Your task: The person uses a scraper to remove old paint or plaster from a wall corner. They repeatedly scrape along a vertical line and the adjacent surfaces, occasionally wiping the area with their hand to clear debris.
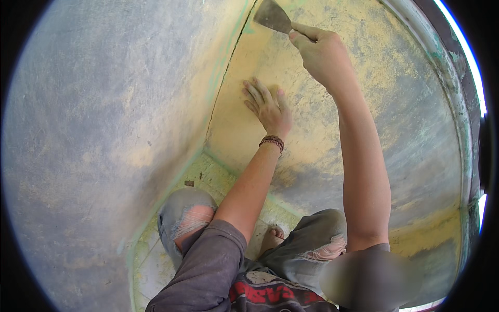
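Note:
My right hand [325,54] grips a putty knife [273,16] at the top of the view, its wide, dusty metal blade lying against or close over the wall near the corner crack. Below and to the left of it, my left hand [267,105] rests on the patchy yellow wall [241,132] with fingers spread, holding nothing. A braided bracelet [271,143] is on the left wrist. The dark crack [230,66] runs down the joint where the two walls meet. The knife's handle is mostly hidden in my right hand.
A grey-blue wall [97,117] rises at the left. My knees are bent above a dusty floor [150,265], with a bare foot [273,238] between them. A small brown fragment [189,183] lies near the corner. A worn frame edge [462,117] borders the wall at the right.

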